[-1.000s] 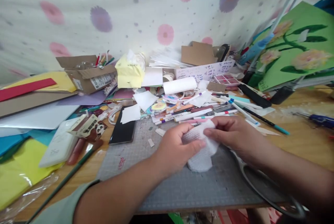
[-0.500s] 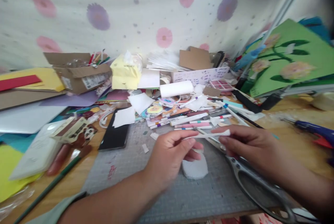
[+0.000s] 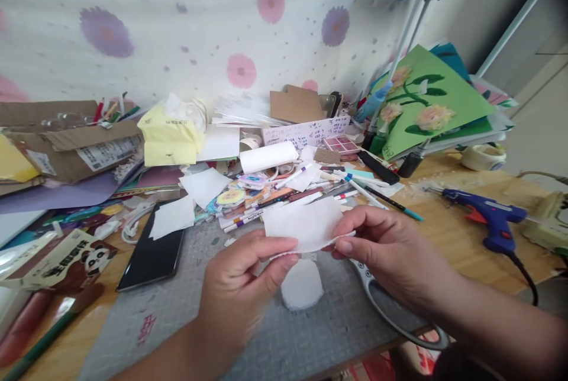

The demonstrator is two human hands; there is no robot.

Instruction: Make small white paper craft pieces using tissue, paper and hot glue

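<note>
Both my hands hold one thin white sheet piece (image 3: 304, 225) above the grey cutting mat (image 3: 186, 316). My left hand (image 3: 239, 286) pinches its left lower edge; my right hand (image 3: 381, 248) pinches its right edge. Below the sheet, a second white rounded cut piece (image 3: 302, 285) lies flat on the mat. A pair of large scissors (image 3: 390, 322) lies on the mat under my right wrist, partly hidden by my arm.
A black phone (image 3: 151, 254) lies left of the mat. Pens and markers (image 3: 284, 191) are heaped behind it. A blue glue gun (image 3: 486, 218) rests at right, a tape roll (image 3: 483, 157) beyond it. Cardboard box (image 3: 66, 141), yellow tissue pack (image 3: 171, 135), green flower card (image 3: 426, 103) stand at the back.
The white piece has been lifted off the mat and turned from edge-on to flat between my hands. A second piece stays on the mat. The camera has swung to the right.
</note>
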